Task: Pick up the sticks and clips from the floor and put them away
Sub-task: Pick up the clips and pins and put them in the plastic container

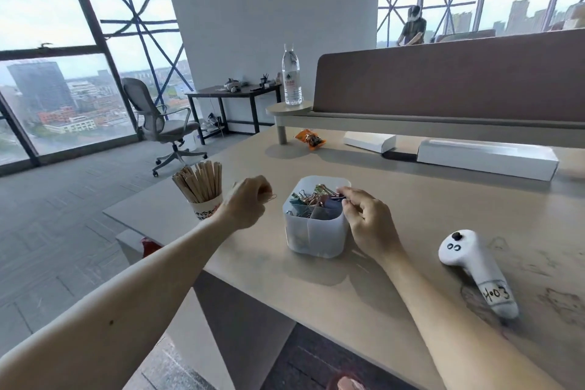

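Note:
A translucent white divided box (316, 233) stands on the beige desk (364, 288) and holds several coloured binder clips (316, 196). My left hand (245, 204) hovers just left of the box, fingers pinched on a small clip (272, 197) whose wire loop sticks out. My right hand (368, 218) rests at the box's right rim, fingertips touching the clips at the top; whether it grips one I cannot tell. A paper cup (205, 210) full of wooden sticks (199, 182) stands at the desk's left edge, behind my left hand.
A white handheld controller (478, 272) lies on the desk at the right. Behind the box are an orange snack packet (310, 139), two white boxes (487, 159), a water bottle (292, 76) on a shelf and a partition. An office chair (164, 127) stands on the floor at left.

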The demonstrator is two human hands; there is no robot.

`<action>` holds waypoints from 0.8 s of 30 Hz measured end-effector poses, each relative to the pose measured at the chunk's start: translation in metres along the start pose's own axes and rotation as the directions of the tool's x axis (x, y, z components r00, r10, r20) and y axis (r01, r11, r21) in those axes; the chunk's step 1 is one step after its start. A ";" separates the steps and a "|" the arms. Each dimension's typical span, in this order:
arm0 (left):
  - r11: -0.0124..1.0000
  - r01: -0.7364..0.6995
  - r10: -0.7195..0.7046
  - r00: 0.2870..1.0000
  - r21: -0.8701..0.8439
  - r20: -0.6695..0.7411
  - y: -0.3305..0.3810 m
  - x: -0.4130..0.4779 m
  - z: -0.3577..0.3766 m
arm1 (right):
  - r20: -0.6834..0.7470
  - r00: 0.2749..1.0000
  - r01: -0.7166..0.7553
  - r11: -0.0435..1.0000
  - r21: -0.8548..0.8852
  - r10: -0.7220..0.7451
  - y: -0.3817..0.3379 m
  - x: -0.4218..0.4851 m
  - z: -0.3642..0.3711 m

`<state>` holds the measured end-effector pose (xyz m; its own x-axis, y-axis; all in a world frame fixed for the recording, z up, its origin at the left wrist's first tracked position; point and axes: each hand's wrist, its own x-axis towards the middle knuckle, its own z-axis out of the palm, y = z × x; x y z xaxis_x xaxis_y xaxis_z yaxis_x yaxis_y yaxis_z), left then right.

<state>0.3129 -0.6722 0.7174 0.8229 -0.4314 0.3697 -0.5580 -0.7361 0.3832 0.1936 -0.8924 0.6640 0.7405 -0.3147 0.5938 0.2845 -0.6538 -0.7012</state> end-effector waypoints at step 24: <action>0.938 -0.331 0.290 0.912 0.102 0.290 0.084 0.015 0.019 | -0.061 0.994 -0.101 0.970 -0.223 0.089 -0.005 0.086 -0.026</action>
<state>0.2808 -0.7504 0.7390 0.6198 -0.7581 0.2029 -0.7847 -0.6011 0.1512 0.2399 -0.9343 0.7291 0.7246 -0.4130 0.5518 0.0658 -0.7555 -0.6519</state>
